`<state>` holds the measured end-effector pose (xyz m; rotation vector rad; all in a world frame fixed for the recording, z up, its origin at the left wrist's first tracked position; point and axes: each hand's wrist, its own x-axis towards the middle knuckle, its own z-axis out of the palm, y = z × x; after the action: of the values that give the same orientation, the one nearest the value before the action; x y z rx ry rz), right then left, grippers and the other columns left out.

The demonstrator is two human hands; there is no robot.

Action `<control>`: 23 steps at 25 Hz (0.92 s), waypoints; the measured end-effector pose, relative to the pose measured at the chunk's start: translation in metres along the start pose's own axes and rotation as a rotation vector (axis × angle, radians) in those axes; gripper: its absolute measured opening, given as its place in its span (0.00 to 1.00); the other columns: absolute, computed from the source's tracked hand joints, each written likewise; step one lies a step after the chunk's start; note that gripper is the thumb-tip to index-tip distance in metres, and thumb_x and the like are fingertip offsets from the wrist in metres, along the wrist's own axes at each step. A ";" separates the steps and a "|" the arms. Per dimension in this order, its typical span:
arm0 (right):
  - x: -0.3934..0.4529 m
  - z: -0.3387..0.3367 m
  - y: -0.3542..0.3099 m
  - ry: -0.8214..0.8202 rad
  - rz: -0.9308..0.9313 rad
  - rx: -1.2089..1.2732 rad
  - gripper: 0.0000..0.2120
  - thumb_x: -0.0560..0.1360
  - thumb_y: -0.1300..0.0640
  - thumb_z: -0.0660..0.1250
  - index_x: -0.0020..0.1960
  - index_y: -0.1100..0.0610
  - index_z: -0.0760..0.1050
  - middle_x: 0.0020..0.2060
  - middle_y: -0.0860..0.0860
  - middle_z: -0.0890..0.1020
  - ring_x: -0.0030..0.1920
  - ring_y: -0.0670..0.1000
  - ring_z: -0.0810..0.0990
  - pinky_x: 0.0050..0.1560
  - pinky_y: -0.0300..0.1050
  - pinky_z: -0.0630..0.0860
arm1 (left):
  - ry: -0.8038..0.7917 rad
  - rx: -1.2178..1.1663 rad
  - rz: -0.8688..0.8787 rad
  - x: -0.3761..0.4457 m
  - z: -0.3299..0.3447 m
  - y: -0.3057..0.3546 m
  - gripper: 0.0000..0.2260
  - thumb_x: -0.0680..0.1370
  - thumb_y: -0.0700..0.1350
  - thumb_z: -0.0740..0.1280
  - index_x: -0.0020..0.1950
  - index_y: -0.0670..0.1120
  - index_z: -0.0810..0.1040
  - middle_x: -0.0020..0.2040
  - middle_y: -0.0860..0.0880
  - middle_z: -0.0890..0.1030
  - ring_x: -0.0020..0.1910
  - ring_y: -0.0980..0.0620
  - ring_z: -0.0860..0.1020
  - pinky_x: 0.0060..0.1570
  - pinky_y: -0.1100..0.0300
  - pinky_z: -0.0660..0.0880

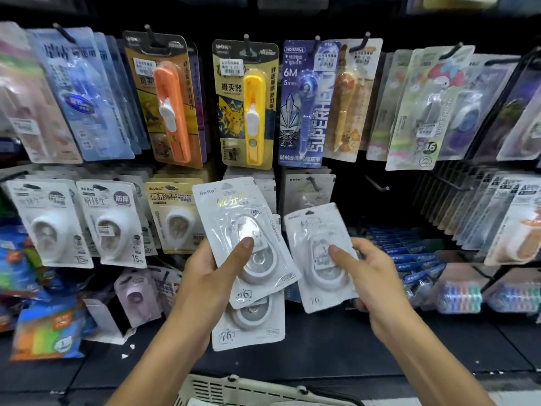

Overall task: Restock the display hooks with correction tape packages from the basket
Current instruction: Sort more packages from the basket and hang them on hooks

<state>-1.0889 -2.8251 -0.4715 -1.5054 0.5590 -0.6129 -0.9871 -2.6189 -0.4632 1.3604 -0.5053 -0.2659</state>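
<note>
1. Across the left of the frame, white packs (112, 218) hang on the wall of hooks, with an orange gadget pack (168, 98) and a yellow one (246, 104) above them.
2. Left of centre, the left hand (210, 265) grips a small stack of white correction tape packs (246, 244), thumb pressed on the top blister, fingers behind.
3. Right of centre, the right hand (366, 271) pinches a single tape pack (319, 256), thumb on its front.
4. Above that pack, a hook (313, 183) carries a matching pack; further right an empty hook (377, 184) sticks out.
5. At the bottom centre, the basket (234, 389) rim shows.
6. These packs look light, with thin bendy card and slippery plastic; best held by the lower edges, keeping the top hole free.
</note>
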 end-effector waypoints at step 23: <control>0.005 -0.001 -0.022 0.099 -0.013 0.166 0.04 0.75 0.57 0.74 0.49 0.50 0.85 0.39 0.51 0.88 0.29 0.45 0.83 0.20 0.33 0.68 | 0.011 -0.043 0.030 0.005 -0.006 0.007 0.19 0.68 0.60 0.74 0.58 0.59 0.84 0.57 0.52 0.86 0.57 0.49 0.85 0.62 0.41 0.77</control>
<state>-1.0860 -2.8286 -0.4489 -1.3291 0.5607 -0.7299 -0.9806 -2.6143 -0.4560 1.3105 -0.5077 -0.2435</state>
